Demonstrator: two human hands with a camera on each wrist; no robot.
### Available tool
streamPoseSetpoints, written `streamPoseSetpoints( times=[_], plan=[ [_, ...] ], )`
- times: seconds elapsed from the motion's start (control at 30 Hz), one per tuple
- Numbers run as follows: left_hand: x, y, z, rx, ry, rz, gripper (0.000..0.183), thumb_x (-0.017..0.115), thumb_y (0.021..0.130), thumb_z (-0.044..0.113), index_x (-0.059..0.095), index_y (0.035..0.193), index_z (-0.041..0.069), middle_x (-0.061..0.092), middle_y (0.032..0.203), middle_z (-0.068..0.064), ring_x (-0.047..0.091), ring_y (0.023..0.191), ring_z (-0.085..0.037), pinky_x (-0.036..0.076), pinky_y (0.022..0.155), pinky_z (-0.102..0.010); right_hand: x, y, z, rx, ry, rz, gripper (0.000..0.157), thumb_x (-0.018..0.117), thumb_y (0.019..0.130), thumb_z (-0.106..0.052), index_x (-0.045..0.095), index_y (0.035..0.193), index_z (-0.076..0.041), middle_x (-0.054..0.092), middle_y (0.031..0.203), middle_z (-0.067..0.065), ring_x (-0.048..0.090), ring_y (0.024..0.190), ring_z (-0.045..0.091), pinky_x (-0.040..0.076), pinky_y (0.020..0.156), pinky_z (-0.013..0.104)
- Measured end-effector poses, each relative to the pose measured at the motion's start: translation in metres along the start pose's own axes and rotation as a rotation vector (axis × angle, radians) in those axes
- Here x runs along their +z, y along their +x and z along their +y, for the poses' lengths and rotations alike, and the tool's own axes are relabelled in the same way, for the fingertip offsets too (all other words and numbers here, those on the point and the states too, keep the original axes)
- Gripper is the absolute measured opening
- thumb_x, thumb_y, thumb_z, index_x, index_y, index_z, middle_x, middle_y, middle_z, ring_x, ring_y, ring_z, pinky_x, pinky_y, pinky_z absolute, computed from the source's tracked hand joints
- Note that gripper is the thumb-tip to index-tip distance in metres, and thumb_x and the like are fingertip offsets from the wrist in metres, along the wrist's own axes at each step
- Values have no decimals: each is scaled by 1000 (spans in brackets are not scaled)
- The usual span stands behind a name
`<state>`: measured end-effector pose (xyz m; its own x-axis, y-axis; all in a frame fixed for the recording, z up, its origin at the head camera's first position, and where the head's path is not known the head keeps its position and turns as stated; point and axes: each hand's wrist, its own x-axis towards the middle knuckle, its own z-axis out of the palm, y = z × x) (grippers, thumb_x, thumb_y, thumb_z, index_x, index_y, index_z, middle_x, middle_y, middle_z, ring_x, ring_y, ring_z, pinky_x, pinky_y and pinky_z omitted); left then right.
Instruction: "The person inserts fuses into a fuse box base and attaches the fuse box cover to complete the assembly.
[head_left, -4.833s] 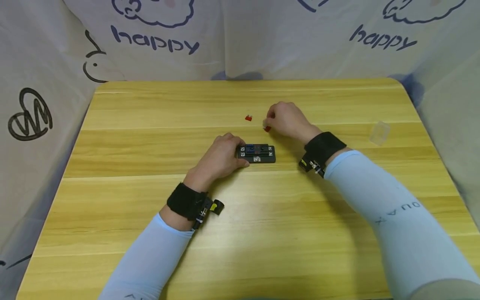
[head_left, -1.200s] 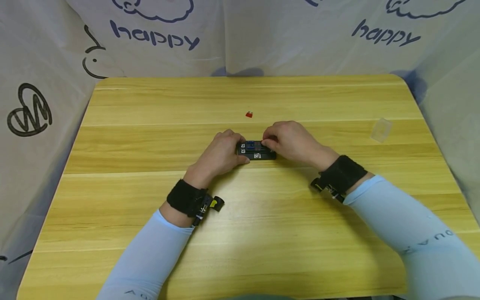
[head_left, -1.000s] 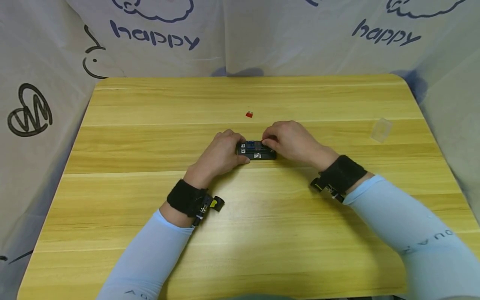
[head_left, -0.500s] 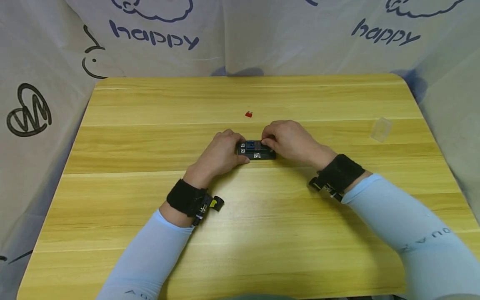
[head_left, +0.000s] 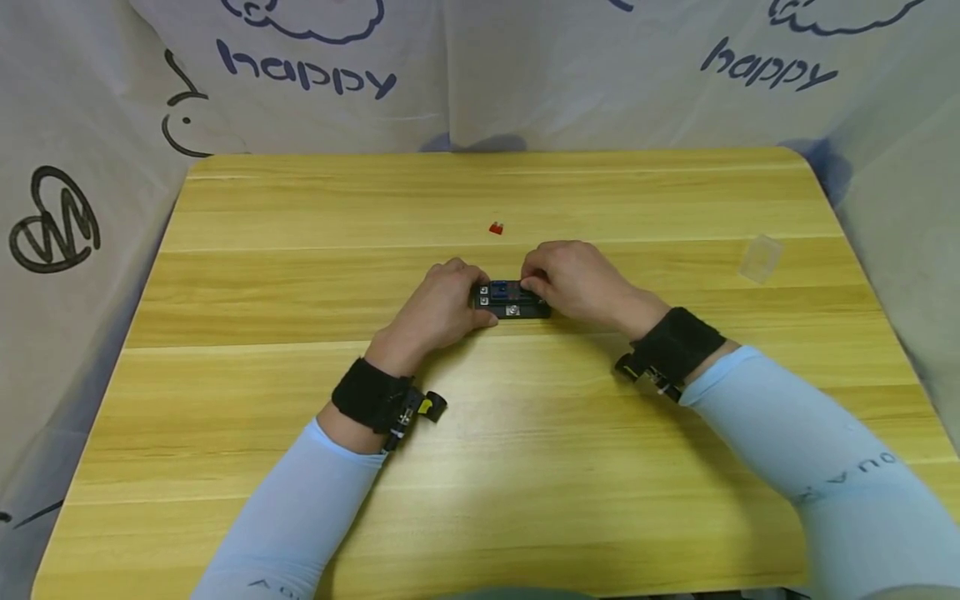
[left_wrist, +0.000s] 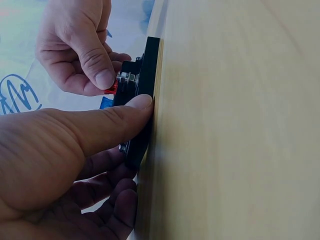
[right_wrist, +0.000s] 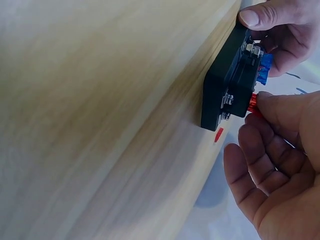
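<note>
A black fuse block (head_left: pixel 531 312) with metal screw terminals lies on the table in front of the person. The left hand (head_left: pixel 444 307) grips its left end, thumb on the near side. At the block's right part, the right hand (head_left: pixel 573 277) pinches a red blade fuse (right_wrist: pixel 252 102) between thumb and finger, right at the block's top; how deep it sits cannot be told. A blue blade fuse (right_wrist: pixel 265 69) stands in the block beside it. Behind the block, a second red blade fuse (head_left: pixel 497 227) lies loose on the table.
A clear plastic cover (head_left: pixel 761 258) lies toward the right side of the wooden table (head_left: pixel 480 467). White cloth (head_left: pixel 570 92) with drawings hangs behind and beside the table. Both wrists wear black straps with small cameras.
Since the oldest frame, the right hand has brought a red fuse from the table behind the block to the block's right part. Over the last second, the hands have barely moved.
</note>
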<state>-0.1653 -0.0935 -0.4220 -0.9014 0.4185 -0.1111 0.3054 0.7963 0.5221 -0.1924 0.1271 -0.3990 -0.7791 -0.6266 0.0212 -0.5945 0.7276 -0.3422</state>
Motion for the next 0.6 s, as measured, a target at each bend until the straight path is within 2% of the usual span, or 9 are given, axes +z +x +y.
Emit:
streamPoseSetpoints(
  times=[0.6],
  plan=[
    [-1, 0, 1, -5, 0, -6, 55, 77, 81, 38, 59, 123, 8, 56, 114, -8, 47, 99, -24, 41, 91, -39, 0, 0, -1, -9, -2, 10, 8, 64, 94, -22, 68, 92, -15, 65, 88, 1, 57, 78, 17, 49, 73, 38]
  ],
)
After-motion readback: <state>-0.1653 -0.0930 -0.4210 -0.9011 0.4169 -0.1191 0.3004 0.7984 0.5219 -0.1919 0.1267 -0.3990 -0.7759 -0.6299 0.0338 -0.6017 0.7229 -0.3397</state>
